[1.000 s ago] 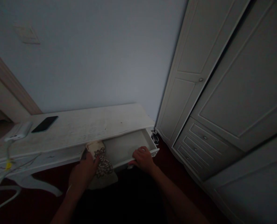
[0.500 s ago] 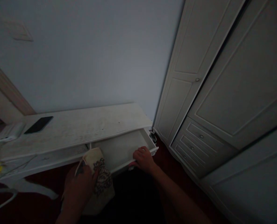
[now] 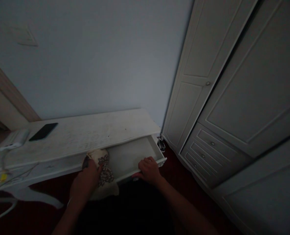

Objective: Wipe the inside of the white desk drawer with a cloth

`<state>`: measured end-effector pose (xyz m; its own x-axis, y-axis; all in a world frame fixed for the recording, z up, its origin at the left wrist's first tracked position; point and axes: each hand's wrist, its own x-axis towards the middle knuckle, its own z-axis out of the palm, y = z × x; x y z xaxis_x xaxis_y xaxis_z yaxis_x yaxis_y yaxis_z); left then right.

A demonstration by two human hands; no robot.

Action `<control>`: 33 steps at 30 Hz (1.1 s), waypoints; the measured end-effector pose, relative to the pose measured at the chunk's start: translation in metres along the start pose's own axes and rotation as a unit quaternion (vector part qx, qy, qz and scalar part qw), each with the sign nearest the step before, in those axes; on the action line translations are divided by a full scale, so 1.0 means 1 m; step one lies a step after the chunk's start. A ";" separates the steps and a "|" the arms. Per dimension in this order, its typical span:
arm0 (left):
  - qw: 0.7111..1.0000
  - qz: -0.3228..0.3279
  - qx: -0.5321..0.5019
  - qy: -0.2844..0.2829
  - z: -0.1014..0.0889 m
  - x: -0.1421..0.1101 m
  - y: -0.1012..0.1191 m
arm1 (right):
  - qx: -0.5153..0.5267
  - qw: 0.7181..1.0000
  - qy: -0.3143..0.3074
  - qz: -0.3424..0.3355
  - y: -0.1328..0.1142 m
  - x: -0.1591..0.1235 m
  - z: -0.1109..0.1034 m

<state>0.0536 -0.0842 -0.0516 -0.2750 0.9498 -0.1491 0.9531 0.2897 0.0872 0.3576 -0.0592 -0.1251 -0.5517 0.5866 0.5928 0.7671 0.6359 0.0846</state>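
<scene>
Printed cream cloth (image 3: 106,173) at an open white drawer (image 3: 132,155)
The left hand (image 3: 89,174) grasps the cloth at the drawer's left end; the right hand (image 3: 149,169) curls over its front edge. A smartphone (image 3: 44,131) lies on the worktop (image 3: 98,130).

The hands (image 3: 149,170) hold a patterned cloth (image 3: 106,172) and an open drawer (image 3: 129,158).

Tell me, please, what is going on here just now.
A person's left hand holds a pale cloth item with a dark pattern at the left end of an open drawer. The right hand grips the drawer's front edge. The drawer is pulled out from a white table, and a dark phone lies on the tabletop toward the left.
</scene>
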 end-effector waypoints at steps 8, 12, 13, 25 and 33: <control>0.999 0.009 0.037 -0.024 0.007 -0.047 -0.005 | 0.003 1.000 -0.010 0.009 0.003 -0.003 -0.002; 1.000 0.000 0.016 -0.009 0.006 -0.024 0.000 | 0.007 1.000 -0.021 0.010 0.002 -0.004 -0.001; 1.000 -0.005 0.007 -0.003 0.004 -0.015 0.002 | 0.008 1.000 -0.021 0.013 0.000 -0.004 0.000; 1.000 0.011 -0.012 0.014 -0.001 0.002 -0.004 | 0.009 0.999 -0.013 0.035 -0.015 -0.002 -0.002; 0.996 0.027 0.000 -0.085 -0.021 -0.061 -0.023 | 0.007 0.999 -0.010 0.039 -0.016 0.000 -0.003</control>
<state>0.0462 -0.1463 -0.0233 -0.1977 0.9301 -0.3095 0.9659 0.2388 0.1006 0.3468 -0.0710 -0.1240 -0.4976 0.6439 0.5811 0.8031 0.5951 0.0284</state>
